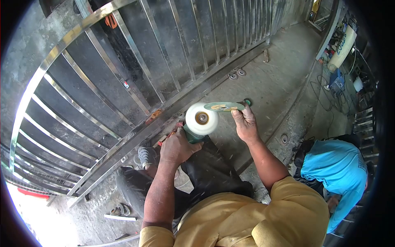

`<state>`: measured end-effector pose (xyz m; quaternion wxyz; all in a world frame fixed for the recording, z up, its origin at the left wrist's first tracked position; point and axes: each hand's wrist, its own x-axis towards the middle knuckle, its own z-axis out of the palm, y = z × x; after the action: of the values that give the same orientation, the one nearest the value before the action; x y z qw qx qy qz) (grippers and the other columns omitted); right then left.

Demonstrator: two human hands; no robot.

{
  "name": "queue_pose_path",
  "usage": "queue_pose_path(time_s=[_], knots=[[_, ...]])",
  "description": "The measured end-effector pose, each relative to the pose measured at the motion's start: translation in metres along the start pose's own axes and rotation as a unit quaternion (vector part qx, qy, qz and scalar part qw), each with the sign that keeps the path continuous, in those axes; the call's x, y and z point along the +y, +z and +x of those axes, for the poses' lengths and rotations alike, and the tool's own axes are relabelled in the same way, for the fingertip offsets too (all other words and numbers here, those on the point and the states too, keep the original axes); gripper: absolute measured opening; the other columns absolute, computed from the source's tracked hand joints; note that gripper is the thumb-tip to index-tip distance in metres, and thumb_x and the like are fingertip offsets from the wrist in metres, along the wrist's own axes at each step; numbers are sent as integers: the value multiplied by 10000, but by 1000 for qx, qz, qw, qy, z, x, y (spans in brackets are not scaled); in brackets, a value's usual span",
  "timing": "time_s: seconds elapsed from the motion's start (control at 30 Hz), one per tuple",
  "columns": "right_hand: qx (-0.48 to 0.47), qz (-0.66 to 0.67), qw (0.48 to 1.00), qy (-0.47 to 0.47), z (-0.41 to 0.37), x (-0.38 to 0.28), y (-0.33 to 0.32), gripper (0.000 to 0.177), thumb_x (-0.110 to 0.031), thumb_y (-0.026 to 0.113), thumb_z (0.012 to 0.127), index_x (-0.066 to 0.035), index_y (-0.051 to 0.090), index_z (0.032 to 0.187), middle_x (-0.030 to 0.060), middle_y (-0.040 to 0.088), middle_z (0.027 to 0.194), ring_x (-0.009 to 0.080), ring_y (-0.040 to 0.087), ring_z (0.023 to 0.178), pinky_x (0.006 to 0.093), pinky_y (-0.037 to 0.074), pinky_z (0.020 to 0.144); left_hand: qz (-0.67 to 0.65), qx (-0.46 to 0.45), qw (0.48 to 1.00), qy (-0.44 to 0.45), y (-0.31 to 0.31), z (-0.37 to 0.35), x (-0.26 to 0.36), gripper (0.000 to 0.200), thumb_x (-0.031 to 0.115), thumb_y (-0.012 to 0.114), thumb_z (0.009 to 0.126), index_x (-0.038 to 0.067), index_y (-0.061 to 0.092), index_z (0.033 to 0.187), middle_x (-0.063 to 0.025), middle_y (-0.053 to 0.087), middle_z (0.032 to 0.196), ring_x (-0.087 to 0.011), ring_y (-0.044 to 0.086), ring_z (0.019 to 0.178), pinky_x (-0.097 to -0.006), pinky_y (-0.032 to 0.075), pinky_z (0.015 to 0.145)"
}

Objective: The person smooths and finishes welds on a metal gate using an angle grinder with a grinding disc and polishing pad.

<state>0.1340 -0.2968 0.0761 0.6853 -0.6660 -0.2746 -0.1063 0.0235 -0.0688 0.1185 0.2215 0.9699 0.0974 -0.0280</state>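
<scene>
My left hand [177,146] is wrapped round the green body of an angle grinder [192,135], held above my lap. A round white polishing wheel [196,126] is fitted on the grinder and faces up at me. In my right hand [246,124] a thin green abrasive disc [228,104] is pinched at its right edge, thumb toward me. The disc is tilted nearly edge-on, and its left end overlaps the upper right rim of the wheel in this view. Light specks show in the air around the grinder.
A shiny metal railing [170,88] with curved top leans along the wall ahead. Several small discs [233,76] lie on the floor. At right, a person in a blue shirt [334,166] bends down. Beyond stand a blue machine [336,80] with cables and a pale cylinder [342,48].
</scene>
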Motion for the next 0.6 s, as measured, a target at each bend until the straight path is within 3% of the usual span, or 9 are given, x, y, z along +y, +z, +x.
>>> queue_pose_path(time_s=[0.4,0.5,0.6], knots=[[21,31,999,21,-10,5,-3,192,-237,565,1032,-49,564,1067,-51,519,890,43,421,813,223,400,752,-27,-30,999,-28,-8,0,7,775,493,795,707,-22,575,1243,-256,692,1061,-394,662,1035,-457,515,893],[32,36,998,30,-13,4,-3,185,-229,562,1033,-48,566,1070,-50,527,907,41,424,821,219,399,765,-14,-1,1000,26,2,4,-5,789,560,755,747,-65,576,1195,-237,713,946,-353,709,931,-455,560,816],[37,42,998,33,-18,8,-5,175,-219,563,1032,-47,565,1067,-50,533,920,40,428,829,215,398,773,-24,-10,999,26,2,5,-6,788,562,754,746,-60,577,1196,-239,712,953,-361,707,935,-454,561,816]])
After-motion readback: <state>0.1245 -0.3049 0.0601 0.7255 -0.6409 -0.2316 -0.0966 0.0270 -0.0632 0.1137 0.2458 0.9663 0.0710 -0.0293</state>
